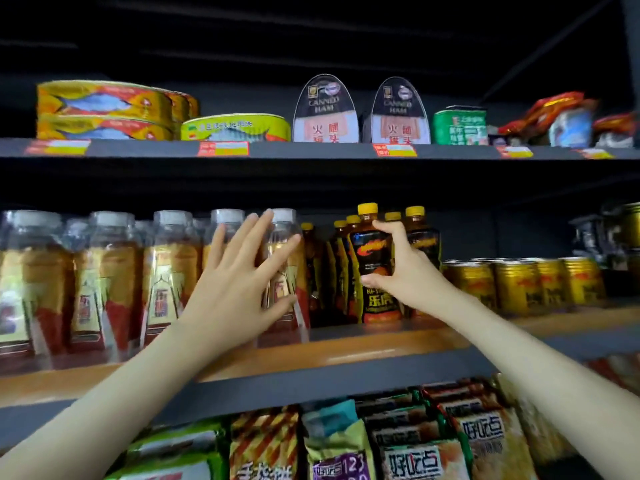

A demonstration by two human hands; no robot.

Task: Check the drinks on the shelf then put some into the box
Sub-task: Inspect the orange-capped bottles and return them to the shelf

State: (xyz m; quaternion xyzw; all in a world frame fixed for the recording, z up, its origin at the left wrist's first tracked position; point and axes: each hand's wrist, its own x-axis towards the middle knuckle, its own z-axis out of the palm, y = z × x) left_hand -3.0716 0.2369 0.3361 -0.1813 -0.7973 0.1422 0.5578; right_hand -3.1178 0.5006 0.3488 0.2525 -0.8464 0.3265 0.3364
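Right hand [405, 271] pinched around dark yellow-capped bottle [372, 244]; left hand [235, 282] flat, fingers spread, against clear bottle [282, 223].

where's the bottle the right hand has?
Head view, middle shelf, right of centre: dark yellow-capped bottle in the grip of the right hand, between white-capped bottles and gold cans.

On my feed, dark shelving [632, 46] fills the view. The top shelf [311, 149] has a grey front edge carrying red-and-yellow price labels [223, 148]. The middle shelf [346, 351] shows a warm orange board behind its own grey front edge. The back panel [485, 230] is matte black, and the overhead surface [311, 29] is dark. Light is dim, warmest along that middle board.
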